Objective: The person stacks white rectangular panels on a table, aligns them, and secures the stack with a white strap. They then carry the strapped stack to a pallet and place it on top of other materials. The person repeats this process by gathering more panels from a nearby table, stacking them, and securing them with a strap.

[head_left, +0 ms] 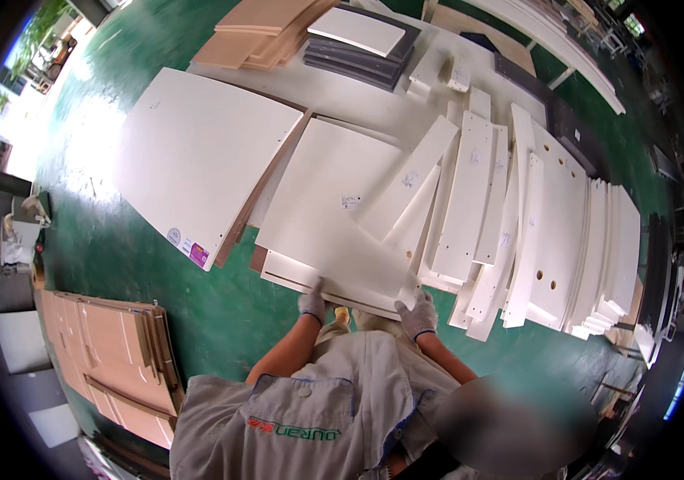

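Observation:
My left hand (312, 302), in a grey-white work glove, grips the near edge of a white grooved panel (288, 270), its fingers mostly hidden. At the same panel's right front corner is my right hand (418, 314), gloved too, closed on the edge with the thumb side up. A dark slot runs along this panel's near edge. Over it lies a larger white board (334, 180) with a small printed label. Several narrow white strips (470, 188) lean and overlap just right of that board.
A big white panel (206, 152) with stickers juts out at the left. Behind are brown boards (258, 36) and dark grey boards (358, 68). White panels with round holes (554, 240) stand at the right. Flattened cardboard (114, 344) sits on the green floor at lower left.

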### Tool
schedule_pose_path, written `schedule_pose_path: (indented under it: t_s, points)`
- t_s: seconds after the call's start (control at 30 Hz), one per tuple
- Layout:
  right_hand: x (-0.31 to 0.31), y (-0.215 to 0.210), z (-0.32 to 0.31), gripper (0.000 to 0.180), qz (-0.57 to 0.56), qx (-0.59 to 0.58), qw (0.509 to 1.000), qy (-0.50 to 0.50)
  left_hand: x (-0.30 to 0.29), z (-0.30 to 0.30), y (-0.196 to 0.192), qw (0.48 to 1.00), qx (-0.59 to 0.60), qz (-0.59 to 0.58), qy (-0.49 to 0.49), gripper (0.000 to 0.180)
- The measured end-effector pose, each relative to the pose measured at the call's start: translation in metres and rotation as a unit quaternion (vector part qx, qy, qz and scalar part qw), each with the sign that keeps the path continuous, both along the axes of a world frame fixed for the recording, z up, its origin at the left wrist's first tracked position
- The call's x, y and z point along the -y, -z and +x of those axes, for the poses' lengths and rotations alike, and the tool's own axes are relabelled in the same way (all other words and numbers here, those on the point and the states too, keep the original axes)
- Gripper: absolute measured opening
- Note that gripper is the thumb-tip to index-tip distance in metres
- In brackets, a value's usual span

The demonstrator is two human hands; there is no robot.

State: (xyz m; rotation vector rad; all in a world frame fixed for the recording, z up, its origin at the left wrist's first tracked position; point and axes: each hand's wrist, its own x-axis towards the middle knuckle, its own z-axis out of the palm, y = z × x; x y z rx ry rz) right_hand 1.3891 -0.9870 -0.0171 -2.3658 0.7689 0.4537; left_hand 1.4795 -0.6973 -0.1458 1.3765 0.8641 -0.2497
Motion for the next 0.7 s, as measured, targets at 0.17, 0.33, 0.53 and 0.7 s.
schedule_pose_path:
  t_s: [0.17, 0.33, 0.53, 0.7]
  points:
    - [-0.007, 0.007, 0.023, 0.086, -0.033, -0.034, 0.998, 0.03, -0.074, 0.088, -0.092, 0.82, 0.103, 0.547, 0.133, 0.095]
    - [-0.029, -0.002, 0.054, 0.085, -0.019, -0.048, 0.995, 0.082, -0.116, 0.192, -0.06, 0.876, 0.071, 0.328, 0.347, 0.062]
    - [-0.025, 0.034, 0.015, 0.076, 0.01, 0.037, 0.989, 0.142, -0.089, 0.158, -0.091, 0.834, 0.029, 0.372, 0.406, 0.066]
    - [-0.03, 0.027, -0.011, 0.072, 0.094, 0.081, 0.97, 0.211, -0.118, 0.108, -0.065, 0.769, 0.122, 0.451, 0.436, 0.079]
